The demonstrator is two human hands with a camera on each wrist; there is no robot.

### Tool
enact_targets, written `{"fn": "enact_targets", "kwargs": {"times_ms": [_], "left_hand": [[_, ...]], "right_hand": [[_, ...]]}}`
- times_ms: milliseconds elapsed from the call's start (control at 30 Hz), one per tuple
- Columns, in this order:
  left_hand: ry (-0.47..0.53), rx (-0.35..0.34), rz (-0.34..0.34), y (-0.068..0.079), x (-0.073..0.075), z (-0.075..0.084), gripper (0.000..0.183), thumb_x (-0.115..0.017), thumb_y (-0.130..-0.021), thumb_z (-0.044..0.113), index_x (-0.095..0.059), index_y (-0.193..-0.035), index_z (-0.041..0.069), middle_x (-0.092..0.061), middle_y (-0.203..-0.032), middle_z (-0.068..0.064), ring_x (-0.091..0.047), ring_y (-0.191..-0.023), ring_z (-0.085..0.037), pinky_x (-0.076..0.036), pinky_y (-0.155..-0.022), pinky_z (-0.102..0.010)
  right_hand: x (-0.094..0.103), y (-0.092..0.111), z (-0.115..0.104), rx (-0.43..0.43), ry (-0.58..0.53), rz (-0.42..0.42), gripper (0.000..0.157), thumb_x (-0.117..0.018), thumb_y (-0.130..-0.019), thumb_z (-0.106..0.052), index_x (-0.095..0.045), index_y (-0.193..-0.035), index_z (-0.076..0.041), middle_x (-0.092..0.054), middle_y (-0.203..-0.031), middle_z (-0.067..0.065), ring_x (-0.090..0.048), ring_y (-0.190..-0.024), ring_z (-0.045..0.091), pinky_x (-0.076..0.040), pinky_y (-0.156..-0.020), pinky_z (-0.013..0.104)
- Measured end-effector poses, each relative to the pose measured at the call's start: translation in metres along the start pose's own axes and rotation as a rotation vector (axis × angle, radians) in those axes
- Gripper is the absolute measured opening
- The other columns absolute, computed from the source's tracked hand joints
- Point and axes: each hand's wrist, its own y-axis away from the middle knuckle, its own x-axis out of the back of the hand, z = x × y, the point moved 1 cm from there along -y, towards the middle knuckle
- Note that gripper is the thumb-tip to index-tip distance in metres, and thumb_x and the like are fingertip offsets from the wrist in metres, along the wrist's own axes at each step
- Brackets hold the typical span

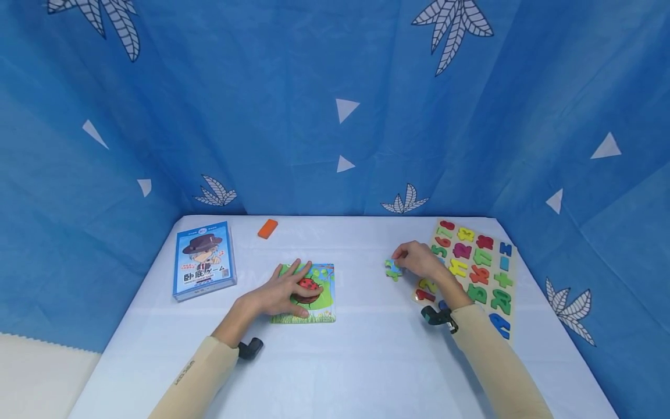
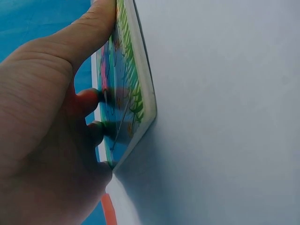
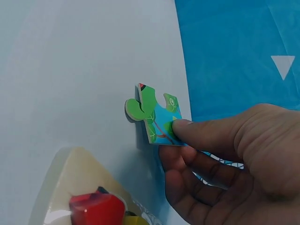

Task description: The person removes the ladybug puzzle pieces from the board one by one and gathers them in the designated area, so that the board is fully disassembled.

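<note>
A square ladybug jigsaw puzzle (image 1: 325, 302) in green and light blue lies on the white table. My left hand (image 1: 280, 294) rests on it with spread fingers, covering much of the picture. In the left wrist view the fingertips touch the face of the puzzle (image 2: 133, 89) and its pale edge shows. Over the table to the right, my right hand (image 1: 419, 260) pinches a jigsaw piece (image 1: 392, 270) between thumb and fingers. Up close, this jigsaw piece (image 3: 161, 119) is green and blue with a round knob, held tilted.
A number puzzle board (image 1: 510, 279) with colourful digits lies at the right, partly under the right arm. At the left stands a blue game box (image 1: 205, 262) with a cartoon figure. An orange block (image 1: 267, 228) lies near the back edge. Blue curtains (image 1: 293, 116) surround the table.
</note>
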Motion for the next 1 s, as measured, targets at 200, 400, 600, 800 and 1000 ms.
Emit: {"fn": "enact_targets", "kwargs": {"times_ms": [200, 400, 600, 800, 1000], "left_hand": [[0.0, -0.001, 0.001, 0.0002, -0.0009, -0.0001, 0.064, -0.076, -0.084, 0.051, -0.055, -0.143, 0.038, -0.005, -0.17, -0.01, 0.007, -0.155, -0.037, 0.004, -0.119, -0.067], [-0.001, -0.001, 0.006, 0.0005, -0.0015, 0.0, 0.064, -0.076, -0.084, 0.051, -0.055, -0.143, 0.038, -0.006, -0.17, -0.01, 0.007, -0.155, -0.038, 0.004, -0.119, -0.068], [-0.003, -0.001, 0.013, 0.0006, -0.0014, 0.0, 0.064, -0.077, -0.084, 0.05, -0.055, -0.143, 0.038, -0.006, -0.17, -0.01, 0.006, -0.155, -0.038, 0.004, -0.119, -0.068], [-0.004, -0.002, 0.014, 0.0003, -0.0016, -0.0018, 0.065, -0.076, -0.084, 0.052, -0.055, -0.143, 0.039, -0.005, -0.17, -0.009, 0.007, -0.155, -0.038, 0.004, -0.119, -0.067], [0.0, -0.005, 0.008, -0.0005, -0.0022, -0.0028, 0.065, -0.076, -0.084, 0.053, -0.054, -0.144, 0.039, -0.004, -0.17, -0.009, 0.008, -0.155, -0.038, 0.005, -0.118, -0.068]], "right_hand": [[-0.0015, -0.0006, 0.0012, 0.002, -0.001, 0.001, 0.01, -0.066, -0.097, -0.015, -0.073, -0.103, -0.011, -0.066, -0.096, 0.005, -0.056, -0.091, 0.024, -0.048, -0.08, 0.034], [-0.0034, -0.0002, 0.001, 0.003, 0.024, 0.003, 0.01, -0.068, -0.096, -0.015, -0.074, -0.102, -0.011, -0.068, -0.096, 0.005, -0.056, -0.091, 0.024, -0.049, -0.081, 0.035], [-0.0052, 0.0013, -0.0007, 0.02, 0.062, 0.012, 0.013, -0.068, -0.095, -0.016, -0.075, -0.103, -0.009, -0.069, -0.096, 0.004, -0.057, -0.087, 0.022, -0.05, -0.076, 0.034], [-0.0054, 0.0018, -0.0014, 0.041, 0.086, 0.029, 0.013, -0.067, -0.095, -0.015, -0.075, -0.104, -0.008, -0.069, -0.097, 0.004, -0.057, -0.087, 0.022, -0.05, -0.077, 0.035], [-0.006, -0.0006, 0.0003, 0.047, 0.089, 0.038, 0.012, -0.067, -0.095, -0.014, -0.075, -0.103, -0.008, -0.07, -0.096, 0.004, -0.057, -0.088, 0.022, -0.051, -0.079, 0.036]]}}
